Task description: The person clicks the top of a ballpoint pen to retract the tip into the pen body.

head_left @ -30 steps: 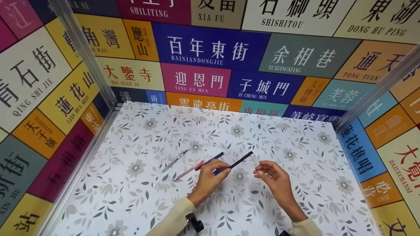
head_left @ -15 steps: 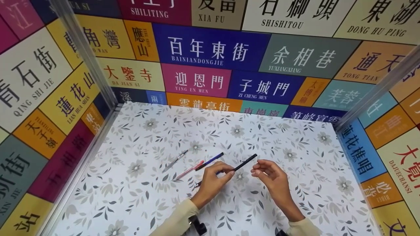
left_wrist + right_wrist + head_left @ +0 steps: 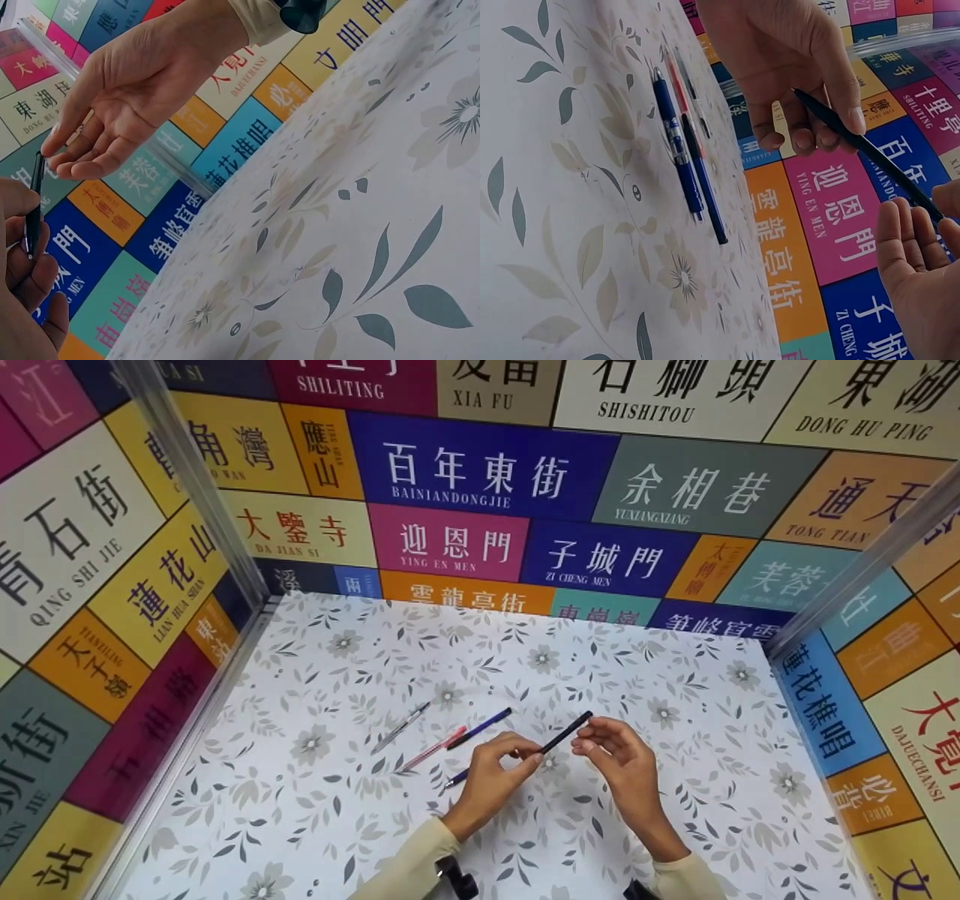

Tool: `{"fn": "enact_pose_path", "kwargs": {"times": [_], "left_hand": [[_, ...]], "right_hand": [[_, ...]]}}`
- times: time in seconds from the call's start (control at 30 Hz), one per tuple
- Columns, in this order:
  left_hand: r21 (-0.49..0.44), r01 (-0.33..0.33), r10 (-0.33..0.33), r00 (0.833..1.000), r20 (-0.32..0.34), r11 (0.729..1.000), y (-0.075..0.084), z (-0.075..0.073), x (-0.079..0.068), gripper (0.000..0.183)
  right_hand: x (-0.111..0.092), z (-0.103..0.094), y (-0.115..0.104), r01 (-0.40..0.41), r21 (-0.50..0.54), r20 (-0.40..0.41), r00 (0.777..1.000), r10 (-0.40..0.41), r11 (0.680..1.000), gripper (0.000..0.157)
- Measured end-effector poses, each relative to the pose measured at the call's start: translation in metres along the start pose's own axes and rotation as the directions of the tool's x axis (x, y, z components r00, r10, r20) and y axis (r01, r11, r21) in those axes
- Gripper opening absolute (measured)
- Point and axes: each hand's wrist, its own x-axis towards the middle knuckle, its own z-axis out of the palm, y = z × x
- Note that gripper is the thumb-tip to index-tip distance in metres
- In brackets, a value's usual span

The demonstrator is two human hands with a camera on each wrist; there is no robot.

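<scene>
My left hand [image 3: 491, 780] pinches a slim dark pen [image 3: 564, 733] between thumb and fingers. The pen slants up to the right above the table. At its far end is my right hand [image 3: 622, 757], fingers bent loosely; in the left wrist view a fingertip [image 3: 49, 147] appears to touch that end. In the right wrist view the pen's end comes between the right thumb and index finger; whether they grip it is unclear. Partly behind the left hand lies a blue click pen [image 3: 676, 142].
Left of my hands lie a blue pen with a dark grip [image 3: 480, 727], a pink-red pen [image 3: 431, 751] and a clear-barrelled pen [image 3: 401, 727]. They rest on a flower-patterned tabletop [image 3: 315, 810]. Walls of coloured sign panels [image 3: 480, 465] enclose its back and sides.
My left hand has shifted slightly right and down with the dark pen, uncovering the blue pens. My right hand has closed the gap to the pen's far end.
</scene>
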Motion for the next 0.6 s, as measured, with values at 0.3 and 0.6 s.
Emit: {"fn": "enact_pose_path", "kwargs": {"times": [0.3,0.6], "left_hand": [[-0.025,0.020,-0.019,0.999,0.044,0.999,-0.0058,0.0004,-0.0032,0.011],[-0.011,0.056,-0.055,0.997,0.062,0.998,-0.0049,0.0039,-0.0060,0.008]], "right_hand": [[0.0026,0.0038,0.0028,-0.007,0.030,-0.047,0.999,0.009,1.000,0.041],[0.0049,0.0072,0.0030,0.012,0.023,-0.035,0.999,-0.011,1.000,0.043]]}}
